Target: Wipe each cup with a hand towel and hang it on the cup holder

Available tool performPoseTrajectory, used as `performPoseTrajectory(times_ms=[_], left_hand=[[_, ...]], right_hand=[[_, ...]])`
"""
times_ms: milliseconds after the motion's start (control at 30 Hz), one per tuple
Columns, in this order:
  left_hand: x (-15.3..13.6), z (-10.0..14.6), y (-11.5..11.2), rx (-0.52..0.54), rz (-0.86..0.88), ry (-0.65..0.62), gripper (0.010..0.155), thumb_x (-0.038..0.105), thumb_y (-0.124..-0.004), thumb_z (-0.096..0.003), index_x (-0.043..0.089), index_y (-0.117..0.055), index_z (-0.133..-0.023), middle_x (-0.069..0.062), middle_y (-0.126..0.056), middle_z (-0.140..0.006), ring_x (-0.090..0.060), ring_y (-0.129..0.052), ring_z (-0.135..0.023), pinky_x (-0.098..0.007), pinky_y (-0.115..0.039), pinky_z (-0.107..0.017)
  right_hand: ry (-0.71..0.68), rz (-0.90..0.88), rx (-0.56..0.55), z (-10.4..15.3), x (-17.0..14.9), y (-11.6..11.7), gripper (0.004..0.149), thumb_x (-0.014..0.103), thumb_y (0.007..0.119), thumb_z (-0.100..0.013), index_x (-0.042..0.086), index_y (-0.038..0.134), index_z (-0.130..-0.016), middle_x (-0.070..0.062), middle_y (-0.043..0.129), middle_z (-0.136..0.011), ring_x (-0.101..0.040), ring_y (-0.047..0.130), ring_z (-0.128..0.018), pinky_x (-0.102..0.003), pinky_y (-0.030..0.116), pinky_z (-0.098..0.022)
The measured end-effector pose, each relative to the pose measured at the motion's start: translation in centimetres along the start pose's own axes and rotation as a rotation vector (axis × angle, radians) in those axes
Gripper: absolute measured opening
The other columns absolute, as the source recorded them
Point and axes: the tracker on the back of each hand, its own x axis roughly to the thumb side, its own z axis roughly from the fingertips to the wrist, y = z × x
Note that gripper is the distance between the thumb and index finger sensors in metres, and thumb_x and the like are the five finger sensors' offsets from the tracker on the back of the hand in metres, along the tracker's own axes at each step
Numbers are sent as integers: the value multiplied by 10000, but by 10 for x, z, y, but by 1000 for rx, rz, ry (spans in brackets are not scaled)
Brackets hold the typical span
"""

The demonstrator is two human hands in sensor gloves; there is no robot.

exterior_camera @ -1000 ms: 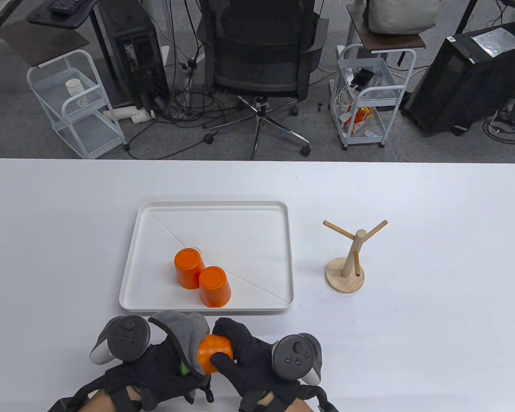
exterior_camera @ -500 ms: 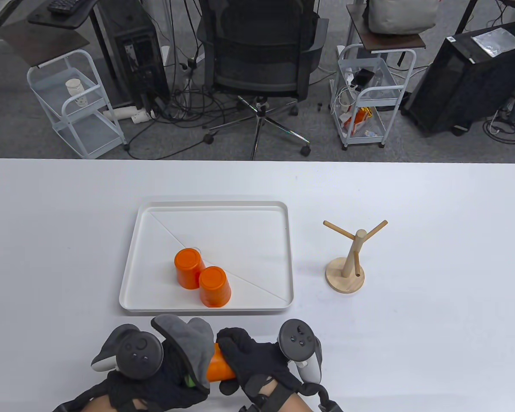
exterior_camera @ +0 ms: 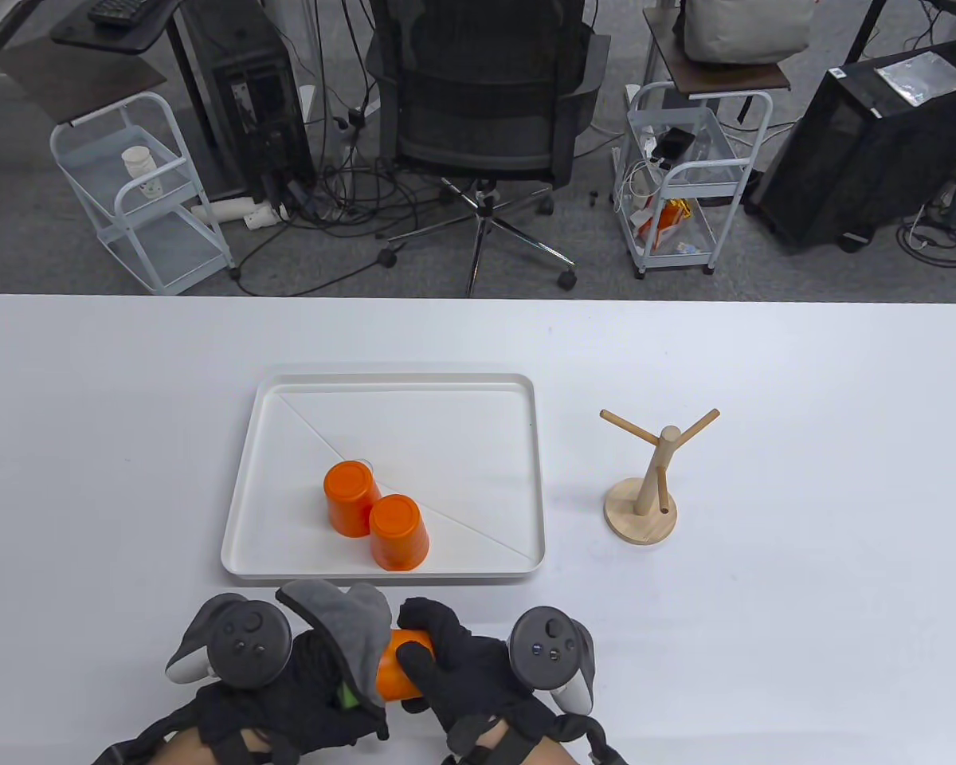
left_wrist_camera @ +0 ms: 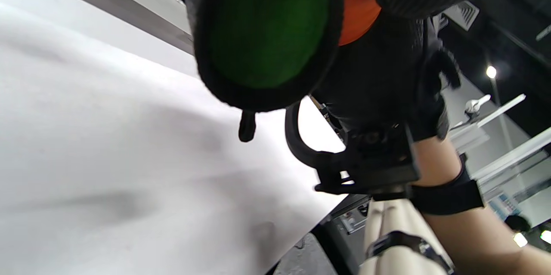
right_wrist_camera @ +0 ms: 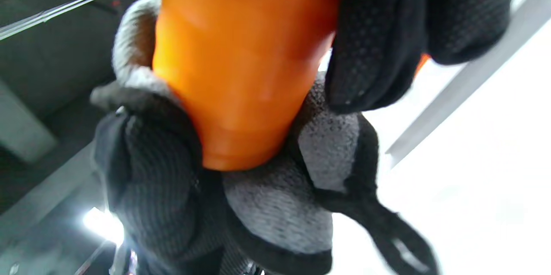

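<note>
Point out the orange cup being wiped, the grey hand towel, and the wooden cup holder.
Orange plastic cup in the hands [exterior_camera: 396,665], table view, on its exposed side wall.
Grey hand towel [exterior_camera: 358,625], table view, on the fold draped over the left hand.
Wooden three-armed cup holder [exterior_camera: 652,486], table view, on its upright post.

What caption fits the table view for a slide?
Both gloved hands wipe an orange cup with a grey towel; two cups wait on the tray.

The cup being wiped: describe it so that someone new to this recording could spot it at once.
Start at the white tray in the middle of the table, then drop to the two gloved hands just in front of its near rim. The orange cup lies on its side between them, the right hand gripping it and the left hand holding the grey hand towel against it. The other two orange cups stand upside down in the tray.
</note>
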Motion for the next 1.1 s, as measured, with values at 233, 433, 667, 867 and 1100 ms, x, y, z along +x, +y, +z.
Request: performPoseTrajectory(times_ms=[233,433,667,867,1100], left_hand=[[-14,-1,4,-13,211,-28,937,675,-737,-468,494,62,-923,81,-29,-1135,-260,-772,-871,-595,-582,-767],[-23,-1,4,-24,360,-48,942,690,-718,-473,471,81,-923,55,-34,-1134,-250,-794,-846,-585,-612,-745],[-28,1,5,-6,429,-55,954,712,-690,-476,440,109,-922,32,-23,-1132,-239,-811,-841,-572,-635,-732],[-32,5,12,33,479,-69,931,703,-670,-487,443,110,-925,33,-20,-1133,-234,-799,-868,-569,-627,-744],[-31,5,13,40,495,-65,916,699,-661,-491,447,103,-929,36,-22,-1136,-240,-793,-880,-573,-617,-750]], right_hand=[[-178,202,7,1,15,2,767,498,692,-511,114,284,-1035,-231,529,-1051,-455,866,-683,-671,635,-649],[-301,361,-14,4,26,3,790,412,784,-475,189,277,-1038,-126,432,-1119,-503,736,-850,-694,515,-717],[-460,558,-80,10,44,-2,765,331,870,-432,264,397,-1030,-54,449,-1137,-506,676,-922,-683,485,-741],[-499,616,-171,15,59,-23,725,362,845,-445,264,448,-1044,-173,441,-1131,-490,681,-899,-681,487,-733],[-452,539,-311,22,87,-75,786,438,784,-471,135,374,-1070,-237,553,-1097,-476,767,-818,-678,549,-697]])
